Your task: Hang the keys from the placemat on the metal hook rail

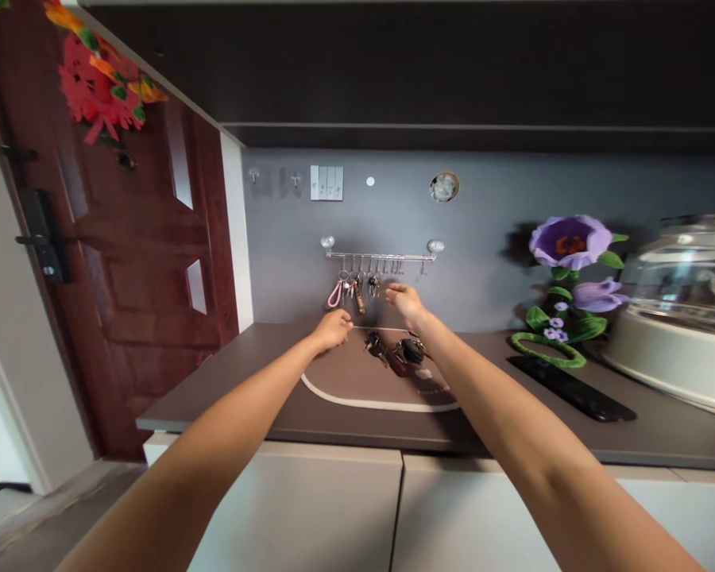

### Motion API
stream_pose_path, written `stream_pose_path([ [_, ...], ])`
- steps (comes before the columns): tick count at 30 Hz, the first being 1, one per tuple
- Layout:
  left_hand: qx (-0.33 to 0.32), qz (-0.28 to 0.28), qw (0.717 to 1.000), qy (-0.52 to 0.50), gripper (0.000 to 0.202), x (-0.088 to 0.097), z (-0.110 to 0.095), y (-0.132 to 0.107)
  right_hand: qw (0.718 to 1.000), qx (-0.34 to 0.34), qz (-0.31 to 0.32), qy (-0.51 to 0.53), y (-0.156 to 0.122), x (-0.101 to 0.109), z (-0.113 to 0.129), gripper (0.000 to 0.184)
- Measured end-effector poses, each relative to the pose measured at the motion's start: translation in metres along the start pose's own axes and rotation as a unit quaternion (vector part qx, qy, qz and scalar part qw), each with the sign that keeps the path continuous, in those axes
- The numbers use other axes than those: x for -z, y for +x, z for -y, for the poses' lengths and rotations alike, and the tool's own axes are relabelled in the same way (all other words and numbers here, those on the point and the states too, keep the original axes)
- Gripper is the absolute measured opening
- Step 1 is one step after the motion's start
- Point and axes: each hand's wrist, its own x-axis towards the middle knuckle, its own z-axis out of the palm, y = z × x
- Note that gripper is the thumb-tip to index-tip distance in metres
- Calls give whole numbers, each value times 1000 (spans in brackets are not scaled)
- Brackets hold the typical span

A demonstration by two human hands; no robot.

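Both my arms reach forward over a brown counter [214, 389]. My left hand [332, 328] is curled just below a metal hook rail [381, 256] on the grey wall, near a pink key strap [334, 295] and other hanging keys [361, 290]. Whether it grips anything I cannot tell. My right hand [403, 300] hovers with fingers apart right beside the hanging keys and holds nothing. Below the hands, several key bunches [396, 352] lie on an oval brown mat [363, 381] with a white edge.
A dark red door [131, 262] with a paper decoration stands at the left. Purple artificial flowers [569, 278], a black flat device [572, 385] and a lidded cooking appliance [679, 318] sit at the right. Light switches [326, 183] are on the wall. White cabinet fronts [334, 508] run below.
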Motion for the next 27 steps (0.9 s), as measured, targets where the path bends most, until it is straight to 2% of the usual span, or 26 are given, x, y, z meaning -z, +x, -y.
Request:
stream_pose_path([
  [3, 14, 3, 1000, 25, 18, 7, -12, 6, 999, 21, 20, -20, -7, 8, -5, 21],
  [6, -34, -29, 995, 86, 12, 9, -22, 15, 997, 45, 33, -57, -15, 16, -11, 21],
  [10, -67, -46, 986, 144, 15, 0, -25, 30, 993, 72, 52, -82, -24, 28, -24, 19],
  [14, -103, -42, 980, 164, 15, -14, -18, 46, 986, 97, 83, -109, -24, 39, -37, 15],
  [21, -125, -25, 978, 164, 19, -35, 3, 60, 976, 91, 116, -158, -15, 48, -45, 9],
  [27, -161, 30, 968, 190, 21, -44, 18, 64, 966, 77, 146, -198, -7, 51, -55, 6],
])
